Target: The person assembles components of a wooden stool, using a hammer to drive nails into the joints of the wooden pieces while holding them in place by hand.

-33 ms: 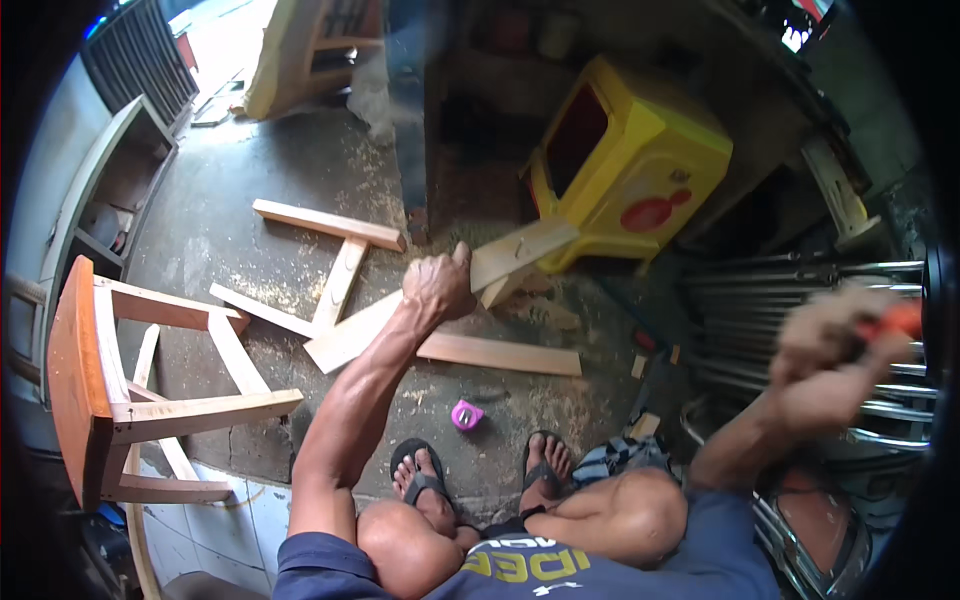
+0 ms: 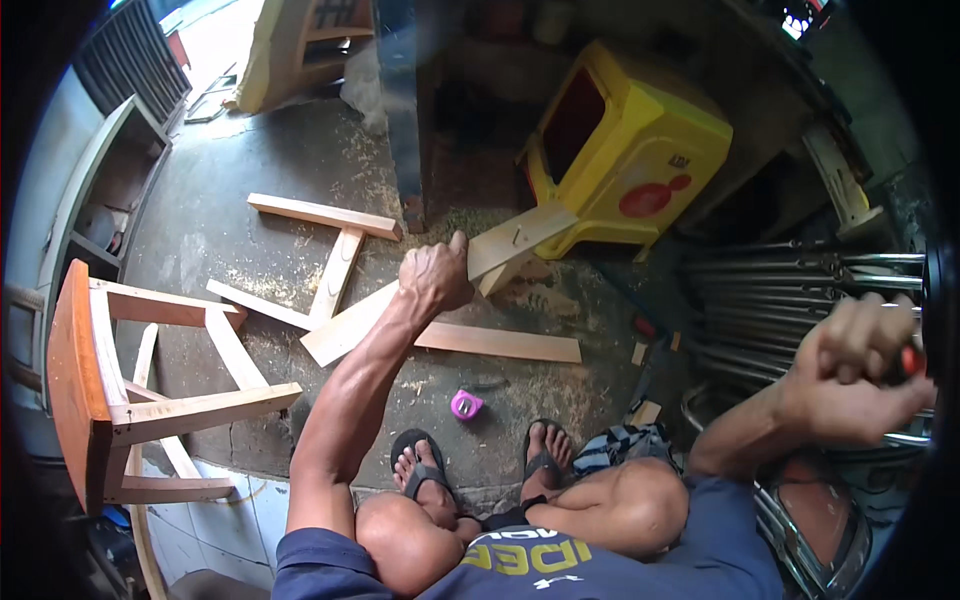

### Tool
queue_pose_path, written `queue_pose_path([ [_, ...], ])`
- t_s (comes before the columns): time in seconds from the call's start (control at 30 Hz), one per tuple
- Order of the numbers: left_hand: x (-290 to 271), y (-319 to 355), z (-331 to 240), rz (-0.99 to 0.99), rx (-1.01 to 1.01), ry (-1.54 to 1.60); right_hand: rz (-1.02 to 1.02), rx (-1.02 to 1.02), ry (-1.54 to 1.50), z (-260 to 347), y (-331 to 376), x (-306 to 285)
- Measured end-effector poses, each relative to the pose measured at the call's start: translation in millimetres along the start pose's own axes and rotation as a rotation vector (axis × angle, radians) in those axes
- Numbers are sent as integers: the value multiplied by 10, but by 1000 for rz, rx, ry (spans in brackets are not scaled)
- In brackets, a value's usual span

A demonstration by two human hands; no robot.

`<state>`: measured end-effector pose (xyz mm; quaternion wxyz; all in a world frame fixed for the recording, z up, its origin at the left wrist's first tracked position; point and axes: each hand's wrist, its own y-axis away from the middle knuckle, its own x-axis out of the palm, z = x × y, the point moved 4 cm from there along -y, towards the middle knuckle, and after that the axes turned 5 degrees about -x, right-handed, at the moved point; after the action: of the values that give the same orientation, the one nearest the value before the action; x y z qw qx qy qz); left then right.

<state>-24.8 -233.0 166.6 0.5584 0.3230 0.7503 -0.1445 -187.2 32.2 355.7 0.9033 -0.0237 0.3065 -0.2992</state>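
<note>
A yellow plastic stool (image 2: 640,160) lies tipped on the sawdust-strewn floor (image 2: 250,240); a wooden chair (image 2: 120,390) lies on its side at left, a pink tape measure (image 2: 466,404) near the sandalled feet

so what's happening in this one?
A person sits low on the concrete floor with bare hands. The left hand grips a long wooden board, holding it tilted over other loose wooden pieces. The right hand is raised off to the side, closed around something with an orange-red handle; the tool itself is hidden. A small pink tape measure lies near the feet, a wooden chair lies tipped at left, and a yellow plastic stool lies overturned beyond.
</note>
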Motion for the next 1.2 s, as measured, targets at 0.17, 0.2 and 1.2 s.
queue_pose_path([
  [0.17, -15, 97, 52, -18, 27, -22, 243, 43, 522, -989, -78, 692],
  [0.2, 36, 47, -55, -4, 53, -47, 259, 199, 502, -1319, 149, 806],
  [1.2, 69, 111, -211, 62, -5, -14, 110, -60, 425, -1225, 475, 860],
])
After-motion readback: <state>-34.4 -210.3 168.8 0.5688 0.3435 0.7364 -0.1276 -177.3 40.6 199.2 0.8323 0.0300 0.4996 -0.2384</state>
